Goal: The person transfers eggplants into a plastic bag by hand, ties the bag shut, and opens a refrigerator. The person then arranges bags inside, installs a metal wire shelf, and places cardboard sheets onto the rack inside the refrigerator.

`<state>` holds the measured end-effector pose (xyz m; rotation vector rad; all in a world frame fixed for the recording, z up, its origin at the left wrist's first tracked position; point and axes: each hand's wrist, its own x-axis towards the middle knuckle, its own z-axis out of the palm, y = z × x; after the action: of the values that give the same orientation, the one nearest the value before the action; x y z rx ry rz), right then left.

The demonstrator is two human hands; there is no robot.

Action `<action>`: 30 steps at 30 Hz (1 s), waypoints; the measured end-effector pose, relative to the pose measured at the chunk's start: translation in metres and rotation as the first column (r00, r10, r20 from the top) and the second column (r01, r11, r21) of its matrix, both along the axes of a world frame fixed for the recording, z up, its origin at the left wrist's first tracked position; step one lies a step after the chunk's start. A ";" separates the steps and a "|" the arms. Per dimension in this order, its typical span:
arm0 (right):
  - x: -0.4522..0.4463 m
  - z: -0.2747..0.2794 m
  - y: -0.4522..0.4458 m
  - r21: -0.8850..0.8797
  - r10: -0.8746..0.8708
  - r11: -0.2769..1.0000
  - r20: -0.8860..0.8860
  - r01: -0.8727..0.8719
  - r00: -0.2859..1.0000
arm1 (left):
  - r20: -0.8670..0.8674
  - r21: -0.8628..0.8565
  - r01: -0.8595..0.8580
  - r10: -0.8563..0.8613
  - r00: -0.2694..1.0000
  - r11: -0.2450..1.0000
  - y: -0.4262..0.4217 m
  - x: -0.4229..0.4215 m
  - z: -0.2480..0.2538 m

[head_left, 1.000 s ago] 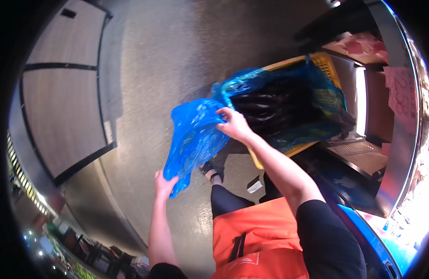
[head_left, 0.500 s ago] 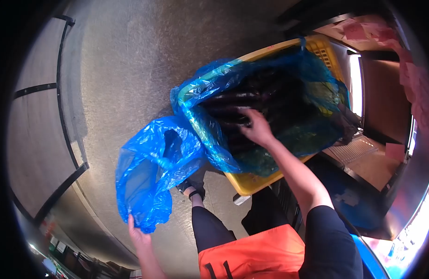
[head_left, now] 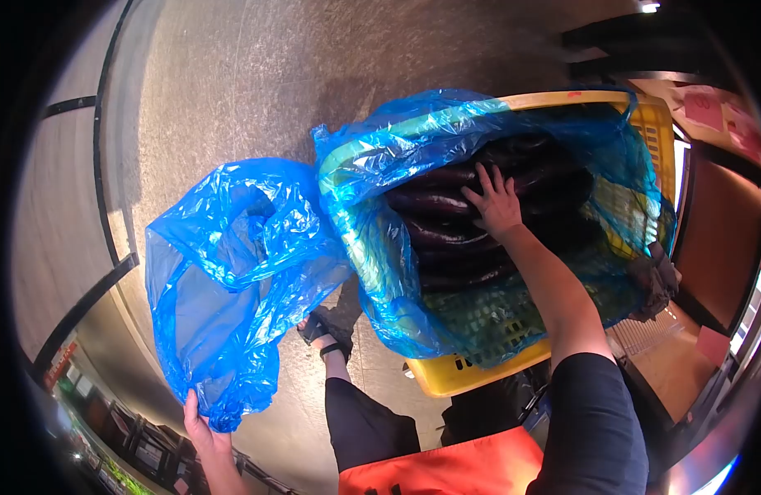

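Observation:
My left hand is closed on the bottom end of a blue plastic bag, which hangs spread and puffed out beside the crate. My right hand lies with fingers spread over dark purple eggplants and seems to rest on them; nothing is gripped in it. Several long, glossy eggplants lie side by side in a yellow plastic crate. A blue plastic liner covers the crate's inside and folds out over its near-left rim.
Brown cardboard stands to the right of the crate, with a wire rack near it. My sandalled foot is on the grey floor below the bag. Pale panels with black edging line the left side.
My right hand's fingers have spread out from a curled pose over the eggplants. The bag and left hand appear farther left and lower, while the crate appears farther right; the view has also shifted.

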<state>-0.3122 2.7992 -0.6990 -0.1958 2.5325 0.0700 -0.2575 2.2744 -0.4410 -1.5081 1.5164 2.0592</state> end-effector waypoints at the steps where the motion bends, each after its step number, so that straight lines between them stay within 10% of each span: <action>1: -0.005 -0.004 0.002 0.000 0.024 1.000 0.030 -0.024 0.999 | 0.000 -0.004 0.022 -0.022 1.000 1.000 -0.002 0.002 -0.004; 13: -0.022 0.010 0.004 -0.172 0.081 0.981 -0.030 -0.085 0.996 | -0.132 -0.137 0.254 -0.272 0.953 0.957 0.022 0.014 -0.008; 19: -0.001 0.129 -0.005 -0.222 -0.001 0.975 -0.104 -0.022 0.995 | -0.091 -0.222 0.248 -0.273 0.958 0.943 0.012 0.005 -0.001; 25: 0.046 0.325 -0.014 -0.143 -0.529 0.759 0.432 0.635 0.730 | -0.181 -0.199 0.242 -0.278 0.943 0.950 -0.014 -0.004 -0.019; 30: 0.028 0.426 -0.078 -0.321 -0.169 0.869 0.522 0.376 0.836 | -0.189 -0.191 0.264 -0.300 0.935 0.945 -0.033 -0.001 -0.045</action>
<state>-0.2844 2.7209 -0.2731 0.0036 2.0163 -0.5721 -0.2589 2.2419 -0.4857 -1.0573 1.8974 2.0199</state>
